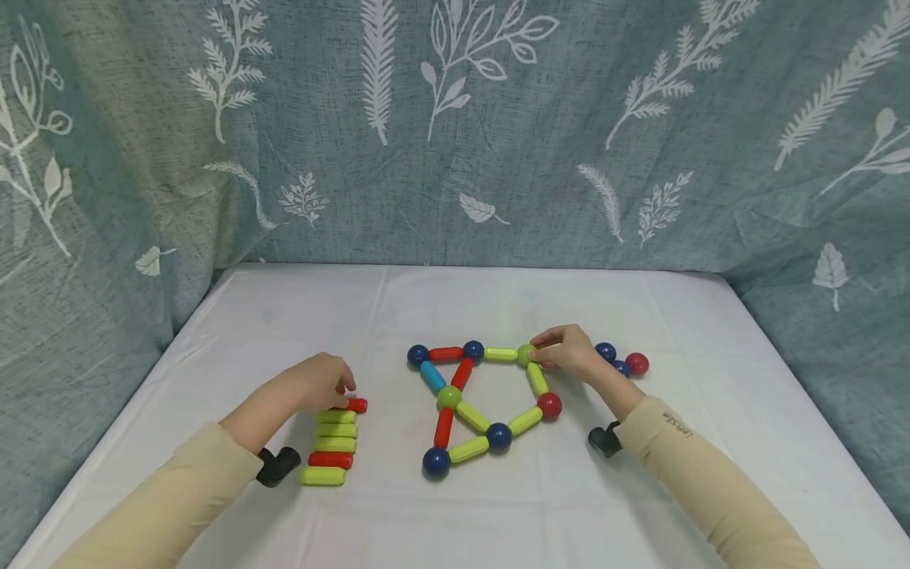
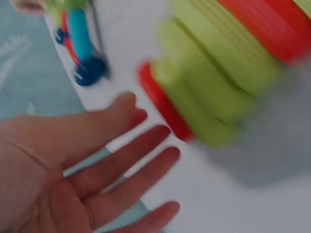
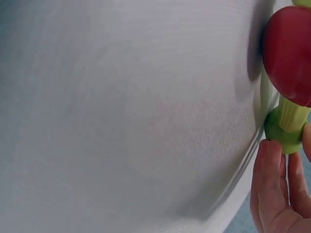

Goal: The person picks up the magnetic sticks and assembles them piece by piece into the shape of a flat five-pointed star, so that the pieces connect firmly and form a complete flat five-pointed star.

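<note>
In the head view, my left hand (image 1: 321, 382) is over the far end of a row of short rods, nearest a red rod (image 1: 358, 405). The left wrist view shows its thumb and fingers apart, with nothing between them, beside that red rod (image 2: 163, 102). My right hand (image 1: 569, 352) pinches a green ball (image 1: 524, 355) at the far right corner of a flat ball-and-rod frame. In the right wrist view, the fingers and thumb hold this green ball (image 3: 273, 127), which joins a yellow-green rod (image 3: 294, 116) leading to a red ball (image 3: 289, 56).
The frame also has a green ball (image 1: 449, 397), a blue rod (image 1: 432, 377) and dark blue balls (image 1: 499, 436). Beyond my right wrist lie loose balls, among them a red ball (image 1: 637, 363). A white cloth (image 1: 398, 521) covers the table; a patterned curtain (image 1: 455, 174) hangs behind.
</note>
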`<state>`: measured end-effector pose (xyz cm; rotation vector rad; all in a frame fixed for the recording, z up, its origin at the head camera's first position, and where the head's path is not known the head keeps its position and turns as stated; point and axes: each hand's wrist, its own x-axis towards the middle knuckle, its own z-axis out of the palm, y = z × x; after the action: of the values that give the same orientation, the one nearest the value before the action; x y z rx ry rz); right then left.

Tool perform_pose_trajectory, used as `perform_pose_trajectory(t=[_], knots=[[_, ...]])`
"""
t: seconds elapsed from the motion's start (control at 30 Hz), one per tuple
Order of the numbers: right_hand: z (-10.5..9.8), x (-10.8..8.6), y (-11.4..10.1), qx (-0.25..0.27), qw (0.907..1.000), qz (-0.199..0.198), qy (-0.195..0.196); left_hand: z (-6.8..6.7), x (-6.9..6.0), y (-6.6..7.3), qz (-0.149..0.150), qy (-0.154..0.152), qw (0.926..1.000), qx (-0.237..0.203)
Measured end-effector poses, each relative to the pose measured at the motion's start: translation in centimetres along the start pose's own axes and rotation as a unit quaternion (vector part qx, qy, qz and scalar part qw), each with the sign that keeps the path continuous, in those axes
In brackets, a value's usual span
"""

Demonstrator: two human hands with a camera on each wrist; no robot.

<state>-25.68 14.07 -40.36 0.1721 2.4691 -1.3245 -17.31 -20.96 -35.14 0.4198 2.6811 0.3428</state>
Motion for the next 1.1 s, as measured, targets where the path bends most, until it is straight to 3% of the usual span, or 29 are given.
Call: perform_pose_trajectory(t=[0.13, 0.27, 0.7, 0.83, 0.97, 1.1], knots=[[0.1, -0.1, 0.1, -0.007, 0.9999, -0.008, -0.003, 0.7, -0.2, -2.2, -0.004, -0.009, 0.9994, -0.033], [0.0, -0.3, 0.1, -0.014, 0.9997, -0.016, -0.012, 1.5, -0.3, -3.2, 0.005, 0.002, 0.9987, -0.051], [-0.2, -0.5, 0.0, -0.037, 0.9980, -0.049, -0.016, 1.2, 0.1, -3.0, 0.004, 0.049, 0.9974, -0.052], [-0.3, -0.6, 0.1, -0.052, 0.9967, -0.059, -0.019, 0.4, 1.3, -2.2, 0.021, 0.071, 0.9961, -0.048], [-0.6, -0.7, 0.1, -0.058, 0.9968, -0.051, -0.020, -1.1, 3.5, -0.8, 0.032, 0.095, 0.9934, -0.057], [-0.7, -0.6, 0.2, -0.053, 0.9975, -0.042, -0.019, -2.4, 6.1, 1.2, 0.011, 0.114, 0.9876, -0.107]])
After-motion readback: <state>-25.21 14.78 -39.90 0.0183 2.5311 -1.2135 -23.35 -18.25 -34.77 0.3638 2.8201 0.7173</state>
